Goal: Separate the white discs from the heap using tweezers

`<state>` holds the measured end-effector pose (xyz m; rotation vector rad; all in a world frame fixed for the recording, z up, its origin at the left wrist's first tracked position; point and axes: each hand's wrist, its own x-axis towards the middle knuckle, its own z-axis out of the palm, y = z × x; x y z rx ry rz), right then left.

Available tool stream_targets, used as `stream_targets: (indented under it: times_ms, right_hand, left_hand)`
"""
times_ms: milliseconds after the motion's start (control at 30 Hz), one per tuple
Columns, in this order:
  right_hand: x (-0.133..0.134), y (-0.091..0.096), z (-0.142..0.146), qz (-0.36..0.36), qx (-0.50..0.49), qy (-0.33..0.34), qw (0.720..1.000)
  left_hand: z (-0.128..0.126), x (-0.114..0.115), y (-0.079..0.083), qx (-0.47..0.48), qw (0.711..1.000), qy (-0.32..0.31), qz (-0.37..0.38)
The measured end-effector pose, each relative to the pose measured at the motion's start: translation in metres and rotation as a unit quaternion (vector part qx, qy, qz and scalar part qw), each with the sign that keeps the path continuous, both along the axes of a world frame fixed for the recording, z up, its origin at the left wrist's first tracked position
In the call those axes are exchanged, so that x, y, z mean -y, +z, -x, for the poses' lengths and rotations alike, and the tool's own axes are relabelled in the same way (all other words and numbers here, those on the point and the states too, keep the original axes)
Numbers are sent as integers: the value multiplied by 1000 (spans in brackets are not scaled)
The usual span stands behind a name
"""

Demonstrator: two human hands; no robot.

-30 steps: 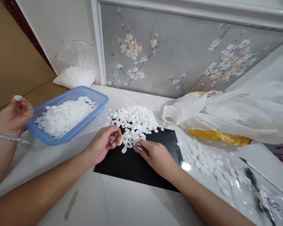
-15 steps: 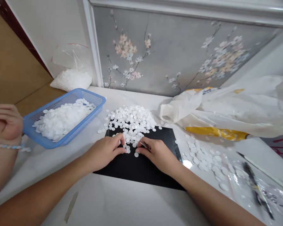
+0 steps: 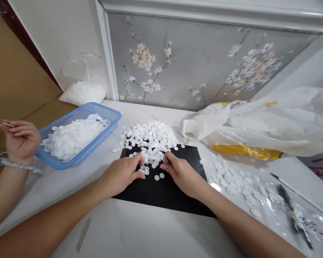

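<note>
A pile of small white round discs (image 3: 153, 134) lies at the back of a black sheet (image 3: 150, 191), spilling forward onto it. My left hand (image 3: 125, 172) rests on the sheet at the left of the pile's front edge, its thumb and forefinger apart with a few discs by the fingertips. Opposite it, my right hand (image 3: 180, 172) is closed in a pinch at the pile's right front. Something thin shows at its fingertips, too small to make out. Two single discs (image 3: 159, 176) lie on the black between my hands.
At left, another person's hand (image 3: 23, 141) pinches a thin disc beside a blue basket (image 3: 90, 152) of discs. A clear bag (image 3: 83, 93) stands behind. On the right are a white plastic bag (image 3: 258, 125), scattered discs (image 3: 228, 175), and a pen (image 3: 296, 216) on clear bags.
My right hand has shifted slightly up and right. Two discs now lie apart at the front, where one lay before. The other person's hand has moved right, against the basket's edge.
</note>
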<state>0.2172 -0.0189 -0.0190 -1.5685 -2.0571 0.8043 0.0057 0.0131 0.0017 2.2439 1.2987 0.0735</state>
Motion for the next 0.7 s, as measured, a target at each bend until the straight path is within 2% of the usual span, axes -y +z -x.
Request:
stream_targets:
  times_ms: [133, 267, 367, 433, 500, 567, 633, 700]
  right_hand:
    - [3, 1, 6, 18, 58, 49, 997]
    - [9, -1, 13, -9, 110, 82, 991]
    - [7, 0, 8, -29, 60, 41, 997]
    - [4, 2, 2, -10, -7, 0, 1000]
    - [0, 5, -4, 18, -49, -18, 998]
    - [-2, 7, -7, 32, -58, -3, 998]
    - [-2, 8, -6, 36, -39, 29, 998]
    - [0, 7, -2, 31, 1, 54, 998]
  left_hand:
    - [0, -1, -3, 21, 1000, -10, -3]
    - [-8, 1, -8, 25, 998, -26, -53]
    - [-12, 4, -10, 21, 997, -23, -77]
    - [-12, 4, -11, 36, 996, -16, -78]
    - [-11, 4, -10, 79, 995, 6, -60]
    - [-10, 1, -9, 153, 987, 51, -25]
    - [-9, -2, -8, 250, 962, 102, 33]
    - [-8, -5, -8, 340, 922, 141, 123]
